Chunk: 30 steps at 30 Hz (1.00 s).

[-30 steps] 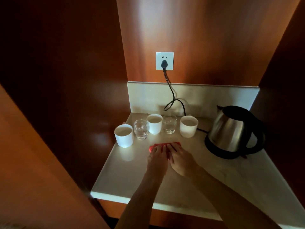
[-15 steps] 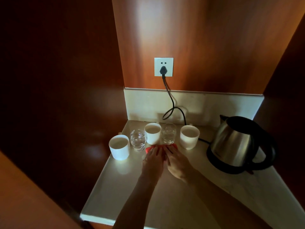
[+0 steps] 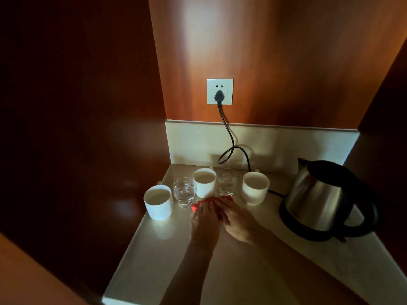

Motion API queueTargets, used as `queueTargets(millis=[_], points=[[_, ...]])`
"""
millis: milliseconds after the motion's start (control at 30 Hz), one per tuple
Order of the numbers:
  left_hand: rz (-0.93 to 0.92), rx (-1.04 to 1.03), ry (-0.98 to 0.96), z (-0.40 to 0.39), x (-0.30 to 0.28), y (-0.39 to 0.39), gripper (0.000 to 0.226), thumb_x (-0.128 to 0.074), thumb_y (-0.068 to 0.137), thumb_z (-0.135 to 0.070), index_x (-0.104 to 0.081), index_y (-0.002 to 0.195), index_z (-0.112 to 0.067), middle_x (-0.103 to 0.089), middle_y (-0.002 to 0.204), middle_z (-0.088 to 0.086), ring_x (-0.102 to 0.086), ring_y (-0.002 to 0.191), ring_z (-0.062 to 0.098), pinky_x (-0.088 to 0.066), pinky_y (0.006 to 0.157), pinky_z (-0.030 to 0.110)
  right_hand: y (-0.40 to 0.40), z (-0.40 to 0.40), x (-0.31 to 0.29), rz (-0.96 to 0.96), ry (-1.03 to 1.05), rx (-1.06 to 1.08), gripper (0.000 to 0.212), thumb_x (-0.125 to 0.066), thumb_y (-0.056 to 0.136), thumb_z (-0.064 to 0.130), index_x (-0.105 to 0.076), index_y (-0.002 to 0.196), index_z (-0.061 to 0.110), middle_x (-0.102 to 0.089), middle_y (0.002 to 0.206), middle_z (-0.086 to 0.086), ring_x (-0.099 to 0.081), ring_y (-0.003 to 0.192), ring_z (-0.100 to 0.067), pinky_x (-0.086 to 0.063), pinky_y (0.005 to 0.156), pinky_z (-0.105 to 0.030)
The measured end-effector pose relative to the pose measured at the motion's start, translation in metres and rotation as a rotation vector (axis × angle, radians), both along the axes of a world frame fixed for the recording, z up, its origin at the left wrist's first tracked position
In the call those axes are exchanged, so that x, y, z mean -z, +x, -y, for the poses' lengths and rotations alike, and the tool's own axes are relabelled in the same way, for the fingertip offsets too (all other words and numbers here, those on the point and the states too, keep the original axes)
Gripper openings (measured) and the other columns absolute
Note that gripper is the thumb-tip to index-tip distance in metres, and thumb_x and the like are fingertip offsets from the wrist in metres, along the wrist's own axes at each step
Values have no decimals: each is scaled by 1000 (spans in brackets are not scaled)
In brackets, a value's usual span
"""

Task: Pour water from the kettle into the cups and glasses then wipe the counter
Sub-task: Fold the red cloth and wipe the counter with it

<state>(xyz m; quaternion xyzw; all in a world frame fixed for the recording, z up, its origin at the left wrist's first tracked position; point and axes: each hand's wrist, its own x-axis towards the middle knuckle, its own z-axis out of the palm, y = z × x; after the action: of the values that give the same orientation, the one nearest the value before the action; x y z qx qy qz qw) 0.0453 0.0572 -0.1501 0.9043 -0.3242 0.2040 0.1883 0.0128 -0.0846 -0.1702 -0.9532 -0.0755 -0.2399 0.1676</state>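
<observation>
1. while both hands press flat on the red cloth [image 3: 211, 202], the cloth has slid farther from the person than it lay a second ago, and now sits right at the feet of the middle cup [image 3: 204, 182] and the right-hand glass [image 3: 226, 181]
2. that push means the wiping stroke has run about as far as it can; i judge the pouring part done, since the three cups and two glasses look filled and the kettle [image 3: 317, 195] stands back on its base at the right
3. the left hand [image 3: 204, 222] lies palm down, fingers together and stretched along the cloth; the right hand [image 3: 236, 219] lies beside it, touching it, also flat. neither grip is closed around the cloth, both only press it to the bench [image 3: 253, 271]
4. the cloth shows as a narrow red strip ahead of the fingertips, its long axis running left to right, tilted so the right end sits a little farther away; most of it is hidden under the hands
5. the kettle's spout points to the far left, toward the wall, and its handle faces near right
6. the left cup [image 3: 157, 202] and the left glass [image 3: 184, 191] stand just left of the cloth, the right cup [image 3: 255, 187] just right of it; a stroke any farther would likely nudge the vessels, so pulling back or sweeping sideways seems the safer next move
</observation>
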Motion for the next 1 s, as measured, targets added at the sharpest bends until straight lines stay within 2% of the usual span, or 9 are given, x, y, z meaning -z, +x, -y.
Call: queueTargets(millis=[133, 333, 500, 567, 667, 767, 867, 933, 1000], points=[[-32, -52, -3, 3, 7, 2, 34, -43, 76, -25, -70, 93, -13, -65, 85, 0, -63, 77, 17, -53, 57, 26, 4, 3, -3, 11, -16, -42, 43, -45, 94, 25, -69, 126, 10, -68, 128, -5, -65, 116, -24, -56, 97, -35], [-217, -140, 22, 10, 6, 5, 25, -46, 78, -21, -67, 90, -15, -64, 82, 0, -63, 76, 18, -53, 57, 30, 17, 12, 11, -16, -35, -89, 43, -45, 98, 25, -67, 131, 10, -67, 131, -5, -62, 122, -23, -54, 98, -38], [-242, -124, -13, 10, -1, 4, 14, -62, 72, -19, -67, 85, -16, -64, 78, -2, -63, 72, 15, -51, 57, 26, 17, 5, 0, 42, 3, -128, 40, -48, 93, 20, -70, 124, 7, -69, 123, -7, -64, 115, -23, -51, 100, -30], [-250, -121, -6, 10, -1, 4, 15, -63, 73, -20, -67, 87, -16, -63, 79, -2, -62, 73, 15, -51, 55, 27, 18, 4, 1, 36, 15, -125, 39, -49, 93, 20, -70, 123, 7, -70, 121, -7, -65, 114, -23, -53, 99, -31], [-296, -128, -18, 11, 7, 9, 17, -62, 79, -25, -67, 93, -18, -64, 86, -4, -62, 81, 13, -52, 61, 26, 27, 7, 9, 17, 29, -97, 39, -47, 93, 20, -70, 123, 9, -67, 123, -7, -66, 113, -24, -55, 97, -36], [-292, -132, -14, 10, 13, 14, 23, -50, 83, -26, -67, 96, -18, -64, 89, -5, -63, 83, 12, -53, 62, 24, 30, 8, 10, 11, 28, -110, 40, -47, 93, 19, -68, 126, 11, -65, 125, -5, -62, 116, -22, -52, 99, -35], [-259, -110, 6, 10, 9, 14, 30, -42, 81, -26, -68, 89, -15, -64, 82, -2, -64, 74, 14, -52, 55, 23, 31, 6, 8, 10, 19, -106, 39, -49, 92, 19, -68, 125, 11, -66, 124, -5, -62, 115, -22, -52, 99, -32], [-244, -82, 19, 8, 3, 13, 29, -43, 80, -26, -69, 87, -15, -64, 80, -1, -64, 73, 14, -52, 52, 23, 32, 3, 8, -6, 3, -92, 39, -48, 93, 20, -68, 125, 10, -66, 124, -6, -62, 116, -23, -53, 99, -36], [-179, -53, 37, 5, 3, 14, 23, -56, 78, -23, -71, 91, -13, -66, 84, 0, -65, 76, 15, -54, 56, 23, 26, 2, 4, -30, -6, -69, 43, -43, 95, 25, -67, 127, 9, -66, 127, -7, -62, 118, -26, -54, 100, -38]])
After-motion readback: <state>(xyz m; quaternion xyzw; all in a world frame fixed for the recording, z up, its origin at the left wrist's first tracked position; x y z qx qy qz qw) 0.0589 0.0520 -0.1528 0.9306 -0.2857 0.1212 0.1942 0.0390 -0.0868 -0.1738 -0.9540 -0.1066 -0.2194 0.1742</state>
